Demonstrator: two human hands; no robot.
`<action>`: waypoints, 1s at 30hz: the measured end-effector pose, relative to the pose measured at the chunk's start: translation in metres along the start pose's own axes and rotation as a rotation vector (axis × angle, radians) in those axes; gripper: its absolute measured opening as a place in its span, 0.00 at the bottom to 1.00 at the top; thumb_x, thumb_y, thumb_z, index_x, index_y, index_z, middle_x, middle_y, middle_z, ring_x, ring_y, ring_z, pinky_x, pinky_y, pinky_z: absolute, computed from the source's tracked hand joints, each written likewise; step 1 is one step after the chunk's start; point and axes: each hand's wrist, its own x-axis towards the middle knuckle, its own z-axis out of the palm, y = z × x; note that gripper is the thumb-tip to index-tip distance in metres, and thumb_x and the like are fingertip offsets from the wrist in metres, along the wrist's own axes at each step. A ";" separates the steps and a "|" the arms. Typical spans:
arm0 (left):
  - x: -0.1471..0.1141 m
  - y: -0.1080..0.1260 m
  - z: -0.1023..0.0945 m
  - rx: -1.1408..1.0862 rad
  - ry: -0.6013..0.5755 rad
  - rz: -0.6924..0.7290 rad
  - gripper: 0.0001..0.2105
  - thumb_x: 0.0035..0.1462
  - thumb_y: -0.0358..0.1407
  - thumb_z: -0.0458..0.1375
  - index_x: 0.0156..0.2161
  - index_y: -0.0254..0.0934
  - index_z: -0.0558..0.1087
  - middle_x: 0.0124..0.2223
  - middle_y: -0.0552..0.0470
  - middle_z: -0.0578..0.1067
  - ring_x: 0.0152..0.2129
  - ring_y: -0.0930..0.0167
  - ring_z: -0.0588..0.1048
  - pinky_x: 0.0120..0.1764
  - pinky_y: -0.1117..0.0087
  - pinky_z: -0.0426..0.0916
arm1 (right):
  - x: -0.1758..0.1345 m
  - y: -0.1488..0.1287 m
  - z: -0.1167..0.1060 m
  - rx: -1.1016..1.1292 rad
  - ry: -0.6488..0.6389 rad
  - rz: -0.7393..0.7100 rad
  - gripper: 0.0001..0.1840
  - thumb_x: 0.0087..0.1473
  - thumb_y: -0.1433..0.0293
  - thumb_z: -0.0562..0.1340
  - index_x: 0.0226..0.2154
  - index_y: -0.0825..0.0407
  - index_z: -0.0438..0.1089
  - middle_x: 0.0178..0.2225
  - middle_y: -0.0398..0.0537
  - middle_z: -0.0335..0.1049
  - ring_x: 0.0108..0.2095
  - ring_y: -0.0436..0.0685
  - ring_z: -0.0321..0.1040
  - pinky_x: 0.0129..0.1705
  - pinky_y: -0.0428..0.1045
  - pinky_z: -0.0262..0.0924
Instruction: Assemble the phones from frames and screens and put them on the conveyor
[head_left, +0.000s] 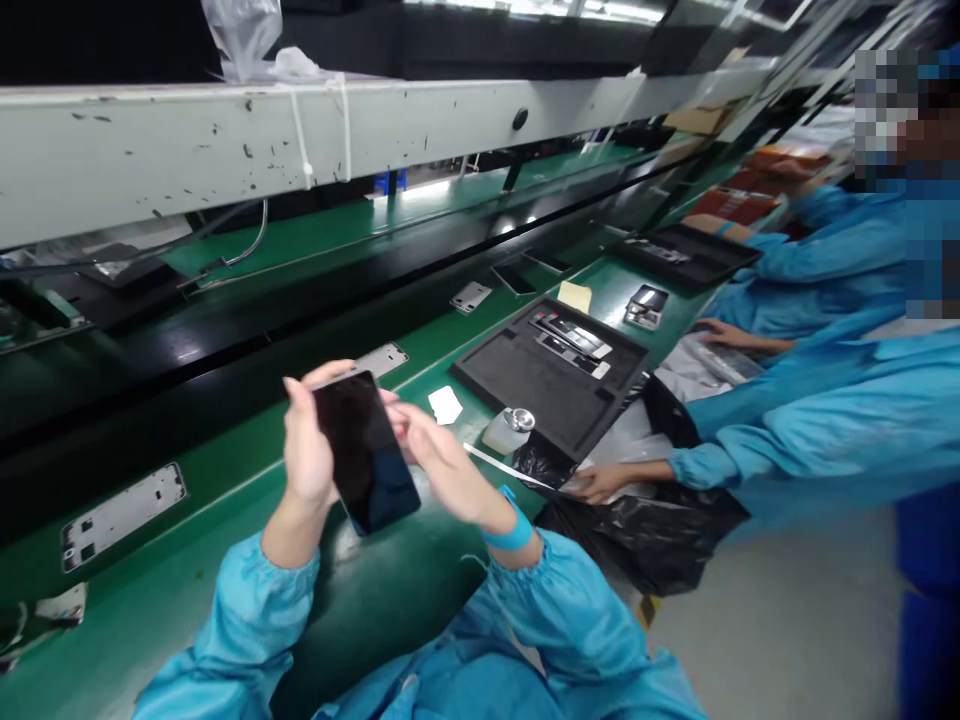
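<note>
A smartphone (pixel 365 455) with a dark, blank screen is held up in front of me, tilted above the green workbench. My left hand (pixel 309 450) grips its left edge, with the thumb along the side and fingers behind it. At the upper right edge of the phone, my right hand (pixel 442 455) has its fingers pressed against the side; what the fingertips do there is partly hidden. A blue band (pixel 514 525) circles my right wrist. Just behind the phone lies a pale metal phone frame (pixel 384 357).
A black foam tray (pixel 517 385) with phone parts sits to the right, near a dispenser bottle (pixel 510 428) and white paper (pixel 445 405). Another phone frame (pixel 124 515) lies left. Co-workers in blue handle bags (pixel 645 530) at the right. A dark conveyor (pixel 247 360) runs behind.
</note>
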 end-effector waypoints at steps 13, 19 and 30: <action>0.014 0.017 -0.001 -0.218 0.200 0.020 0.23 0.71 0.61 0.57 0.51 0.43 0.75 0.36 0.48 0.85 0.28 0.66 0.83 0.34 0.66 0.81 | 0.004 0.041 0.021 0.205 -0.242 0.200 0.42 0.49 0.28 0.66 0.18 0.50 0.68 0.16 0.42 0.65 0.17 0.48 0.59 0.20 0.46 0.55; 0.027 0.007 -0.006 -0.179 0.296 0.094 0.24 0.72 0.63 0.52 0.51 0.46 0.73 0.35 0.51 0.84 0.27 0.66 0.83 0.33 0.65 0.80 | 0.019 0.047 0.029 0.258 -0.327 0.230 0.36 0.57 0.39 0.69 0.18 0.53 0.70 0.15 0.42 0.68 0.16 0.47 0.62 0.20 0.44 0.58; 0.097 -0.027 0.061 -0.234 0.241 0.018 0.27 0.74 0.65 0.43 0.50 0.45 0.70 0.36 0.49 0.85 0.30 0.64 0.85 0.37 0.62 0.81 | 0.021 0.034 -0.033 0.438 -0.277 0.199 0.38 0.60 0.36 0.66 0.36 0.58 0.79 0.22 0.43 0.75 0.17 0.47 0.67 0.21 0.43 0.61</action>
